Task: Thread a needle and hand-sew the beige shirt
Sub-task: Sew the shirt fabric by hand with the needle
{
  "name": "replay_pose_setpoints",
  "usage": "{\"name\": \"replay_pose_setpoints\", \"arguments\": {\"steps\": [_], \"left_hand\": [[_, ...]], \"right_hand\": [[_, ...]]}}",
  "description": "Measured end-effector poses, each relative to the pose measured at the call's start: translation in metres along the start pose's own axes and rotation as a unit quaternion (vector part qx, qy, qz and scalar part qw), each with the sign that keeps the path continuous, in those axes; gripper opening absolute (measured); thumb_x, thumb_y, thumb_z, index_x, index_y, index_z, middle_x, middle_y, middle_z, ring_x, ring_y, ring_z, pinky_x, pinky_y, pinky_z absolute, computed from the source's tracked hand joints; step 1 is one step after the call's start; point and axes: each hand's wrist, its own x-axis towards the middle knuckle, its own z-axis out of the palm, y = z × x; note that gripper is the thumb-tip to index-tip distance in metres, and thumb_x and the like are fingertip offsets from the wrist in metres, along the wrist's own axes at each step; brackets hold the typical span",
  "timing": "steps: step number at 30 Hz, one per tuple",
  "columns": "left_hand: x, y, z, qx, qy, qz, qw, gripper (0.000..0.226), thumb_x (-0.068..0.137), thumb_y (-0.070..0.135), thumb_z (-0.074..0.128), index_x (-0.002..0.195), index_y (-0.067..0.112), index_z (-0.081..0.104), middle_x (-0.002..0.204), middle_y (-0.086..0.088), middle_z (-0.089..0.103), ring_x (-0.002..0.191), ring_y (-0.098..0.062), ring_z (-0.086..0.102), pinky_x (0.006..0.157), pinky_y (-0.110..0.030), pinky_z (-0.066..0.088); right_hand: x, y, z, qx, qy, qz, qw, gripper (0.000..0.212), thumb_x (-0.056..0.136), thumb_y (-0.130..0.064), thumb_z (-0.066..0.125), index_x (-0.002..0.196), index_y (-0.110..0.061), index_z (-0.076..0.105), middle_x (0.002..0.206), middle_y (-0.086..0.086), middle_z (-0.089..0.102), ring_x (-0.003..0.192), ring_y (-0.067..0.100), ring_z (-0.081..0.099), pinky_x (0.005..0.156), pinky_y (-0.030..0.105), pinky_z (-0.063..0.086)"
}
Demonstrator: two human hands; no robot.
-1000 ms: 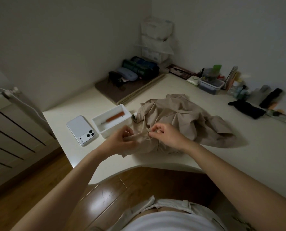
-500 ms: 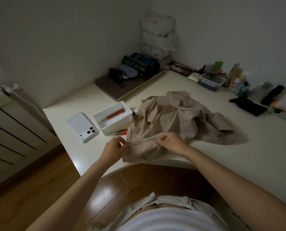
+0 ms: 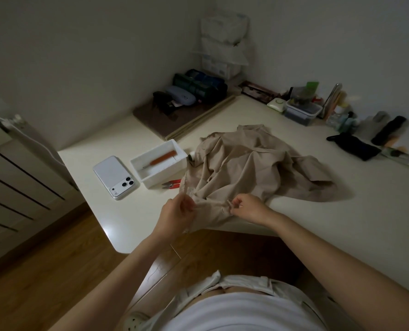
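The left hand (image 3: 178, 211) and right hand (image 3: 248, 207) are pinching the near hem of the crumpled beige fabric shirt (image 3: 246, 163), holding it taut crosswise between them

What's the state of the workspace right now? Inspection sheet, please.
Surface: white corner desk, dim light.
Job's things: beige shirt crumpled; red snips beside the white tray, which holds an orange-handled tool; needle too small to tell.
Clutter: white phone face down left of the tray; clear container, black pouch, stacked boxes along the far walls.
Grips: left hand and right hand each pinch the shirt's near edge.
Cables: what seems a white cord on the radiator.
Surroundings: wood floor, plain walls.
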Motion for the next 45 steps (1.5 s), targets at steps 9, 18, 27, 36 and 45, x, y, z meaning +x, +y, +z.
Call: {"name": "replay_pose_setpoints", "arguments": {"steps": [9, 18, 27, 36, 45], "left_hand": [[-0.002, 0.005, 0.0, -0.09, -0.008, 0.029, 0.995, 0.028, 0.083, 0.0, 0.066, 0.089, 0.025, 0.055, 0.084, 0.007, 0.058, 0.079, -0.008, 0.058, 0.064, -0.013, 0.049], [0.003, -0.006, -0.004, -0.093, 0.032, -0.025, 0.995, 0.014, 0.097, 0.014, 0.049, 0.11, 0.013, 0.055, 0.107, -0.002, 0.057, 0.095, -0.014, 0.053, 0.066, -0.012, 0.045], [0.014, -0.005, -0.004, -0.194, -0.003, -0.101, 0.976, 0.009, 0.097, 0.01, 0.048, 0.103, 0.013, 0.053, 0.097, -0.009, 0.062, 0.08, -0.017, 0.059, 0.059, -0.016, 0.047], [0.016, -0.005, 0.004, -0.088, -0.079, -0.132, 0.984, 0.022, 0.098, 0.018, 0.044, 0.1, 0.013, 0.065, 0.114, -0.004, 0.057, 0.102, -0.02, 0.052, 0.071, -0.017, 0.047], [0.003, -0.013, 0.017, -0.198, -0.067, -0.054, 0.976, 0.011, 0.091, 0.015, 0.06, 0.094, 0.025, 0.065, 0.105, -0.001, 0.062, 0.102, -0.023, 0.058, 0.071, -0.028, 0.054]], "right_hand": [[0.003, -0.027, -0.004, 0.051, -0.037, -0.06, 0.996, 0.033, 0.09, -0.03, 0.063, 0.111, -0.005, 0.063, 0.092, 0.003, 0.062, 0.094, 0.017, 0.06, 0.073, 0.024, 0.045], [0.006, -0.03, -0.001, 0.082, -0.011, -0.073, 0.994, 0.015, 0.089, -0.021, 0.063, 0.078, -0.013, 0.061, 0.074, -0.001, 0.061, 0.077, 0.012, 0.06, 0.075, 0.023, 0.047], [0.005, -0.024, -0.008, 0.088, 0.016, -0.081, 0.993, 0.013, 0.088, -0.021, 0.066, 0.096, -0.011, 0.065, 0.087, -0.002, 0.063, 0.081, 0.008, 0.059, 0.071, 0.016, 0.046], [0.007, -0.011, 0.005, 0.062, 0.009, -0.037, 0.997, 0.01, 0.088, -0.018, 0.066, 0.092, -0.009, 0.064, 0.086, 0.002, 0.063, 0.086, 0.016, 0.058, 0.079, 0.026, 0.044], [0.002, -0.009, 0.008, 0.055, 0.039, -0.058, 0.996, 0.031, 0.084, -0.017, 0.07, 0.112, -0.016, 0.056, 0.099, -0.006, 0.058, 0.086, 0.0, 0.054, 0.075, 0.012, 0.046]]}}
